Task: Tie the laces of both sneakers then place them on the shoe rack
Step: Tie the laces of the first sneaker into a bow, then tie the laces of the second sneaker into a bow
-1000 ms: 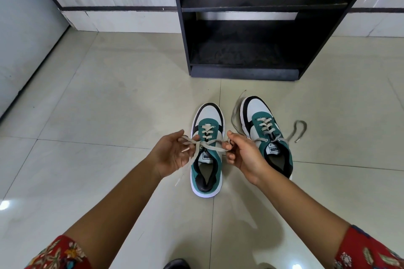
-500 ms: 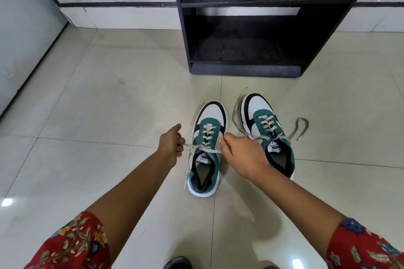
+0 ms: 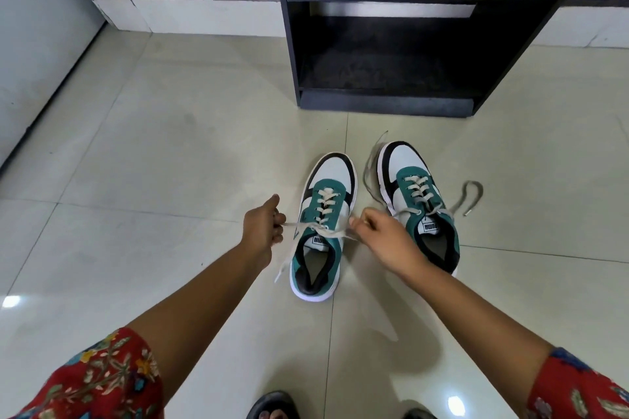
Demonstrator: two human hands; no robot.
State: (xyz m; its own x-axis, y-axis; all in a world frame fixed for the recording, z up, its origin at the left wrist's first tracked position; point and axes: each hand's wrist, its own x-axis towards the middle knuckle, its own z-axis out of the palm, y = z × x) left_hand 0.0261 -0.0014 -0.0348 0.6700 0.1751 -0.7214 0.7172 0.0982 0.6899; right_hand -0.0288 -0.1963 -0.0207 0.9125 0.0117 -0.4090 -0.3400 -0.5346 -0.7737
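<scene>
Two green, white and black sneakers stand side by side on the tiled floor, toes toward the rack. My left hand (image 3: pixel 262 224) grips one cream lace end to the left of the left sneaker (image 3: pixel 321 231). My right hand (image 3: pixel 381 235) pinches the other lace end at that shoe's right side. The lace runs taut between my hands across the tongue, and a loose end hangs down the shoe's left side. The right sneaker (image 3: pixel 420 201) has untied laces (image 3: pixel 471 196) trailing on the floor on both sides. My right wrist covers part of its heel.
A black shoe rack (image 3: pixel 384 102) with open shelves stands against the wall just beyond the sneakers. A grey door or panel (image 3: pixel 34 54) runs along the left. My sandalled toes (image 3: pixel 272 408) show at the bottom edge.
My hands have drawn apart sideways, stretching the left sneaker's lace tight across the tongue. The view has shifted slightly closer to the rack.
</scene>
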